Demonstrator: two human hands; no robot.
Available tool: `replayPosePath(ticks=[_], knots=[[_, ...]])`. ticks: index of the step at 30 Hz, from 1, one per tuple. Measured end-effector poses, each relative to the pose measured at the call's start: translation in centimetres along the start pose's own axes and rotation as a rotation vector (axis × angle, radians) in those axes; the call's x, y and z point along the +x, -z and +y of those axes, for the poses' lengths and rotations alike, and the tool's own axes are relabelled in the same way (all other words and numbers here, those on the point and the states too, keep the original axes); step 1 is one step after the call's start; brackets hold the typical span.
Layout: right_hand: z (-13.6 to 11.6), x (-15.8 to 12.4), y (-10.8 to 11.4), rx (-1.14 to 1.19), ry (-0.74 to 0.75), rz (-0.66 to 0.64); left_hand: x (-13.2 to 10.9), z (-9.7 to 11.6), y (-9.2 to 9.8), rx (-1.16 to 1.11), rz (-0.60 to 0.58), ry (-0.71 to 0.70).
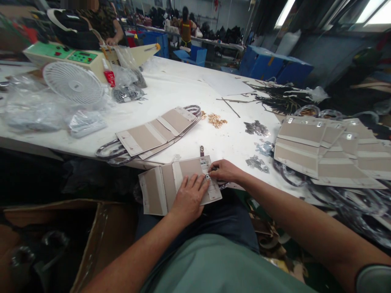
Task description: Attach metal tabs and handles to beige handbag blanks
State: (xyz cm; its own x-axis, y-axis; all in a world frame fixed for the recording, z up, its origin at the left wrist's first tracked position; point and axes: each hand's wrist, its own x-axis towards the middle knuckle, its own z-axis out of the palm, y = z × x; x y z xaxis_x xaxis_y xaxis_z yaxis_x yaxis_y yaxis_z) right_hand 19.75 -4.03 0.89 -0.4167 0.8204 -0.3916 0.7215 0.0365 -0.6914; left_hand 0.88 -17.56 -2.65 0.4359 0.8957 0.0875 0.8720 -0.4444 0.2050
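Observation:
A beige bag panel (169,183) with pale cross strips rests partly on my lap at the table's front edge. My left hand (191,193) lies across it with fingers stretched out, pressing its right part. At the panel's right end my right hand (220,170) is closed in a pinch; what its fingertips hold is hidden. Just by those fingertips a small silvery metal plate (207,176) shows on the panel. Beyond the panel's upper edge lies a small dark tab with a metal end (202,151).
More panels with wrapped handles (146,138) lie left, and a larger stack (301,142) right. Small gold parts (216,121) and silvery plates (256,128) sit in piles. A white fan (73,83), a green-topped machine (81,57) and a person (111,24) are at back left.

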Motion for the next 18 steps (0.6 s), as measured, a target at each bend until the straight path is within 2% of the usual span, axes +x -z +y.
replayPosePath(ticks=[4, 18], knots=[[0.0, -0.1, -0.1, -0.058, 0.004, 0.048, 0.2, -0.1, 0.0, 0.002, -0.006, 0.003], [-0.9, -0.7, 0.4, -0.179, -0.005, 0.053, 0.8, -0.2, 0.2, 0.051, -0.014, -0.021]])
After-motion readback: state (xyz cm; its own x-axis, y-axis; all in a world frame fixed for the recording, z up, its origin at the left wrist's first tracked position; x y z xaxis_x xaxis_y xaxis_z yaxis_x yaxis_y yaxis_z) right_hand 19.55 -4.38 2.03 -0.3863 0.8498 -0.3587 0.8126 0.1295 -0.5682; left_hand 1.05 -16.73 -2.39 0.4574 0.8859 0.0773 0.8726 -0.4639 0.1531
